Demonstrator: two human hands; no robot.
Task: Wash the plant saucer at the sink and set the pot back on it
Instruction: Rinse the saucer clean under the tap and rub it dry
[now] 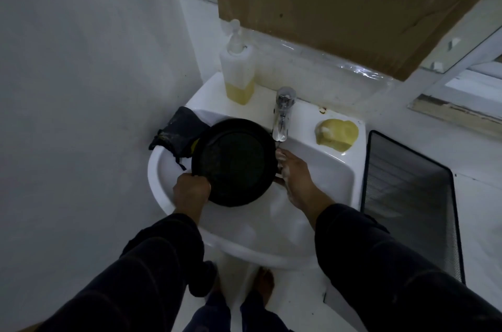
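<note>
A round black plant saucer (235, 162) is held tilted over the white sink (168, 197), its inside facing me. My left hand (191, 190) grips its lower left rim. My right hand (294, 177), wet and soapy, lies against the saucer's right edge, fingers stretched out under the chrome tap (282, 114). A dark cloth (176, 130) with a bit of yellow sponge hangs over the sink's left rim behind the saucer. The plant pot is not in view.
A soap pump bottle (239, 71) with yellow liquid stands at the sink's back left. A yellow soap bar (336, 132) lies on the right ledge. A black mesh bin (410, 201) stands right of the sink. Cardboard (339, 0) covers the wall above.
</note>
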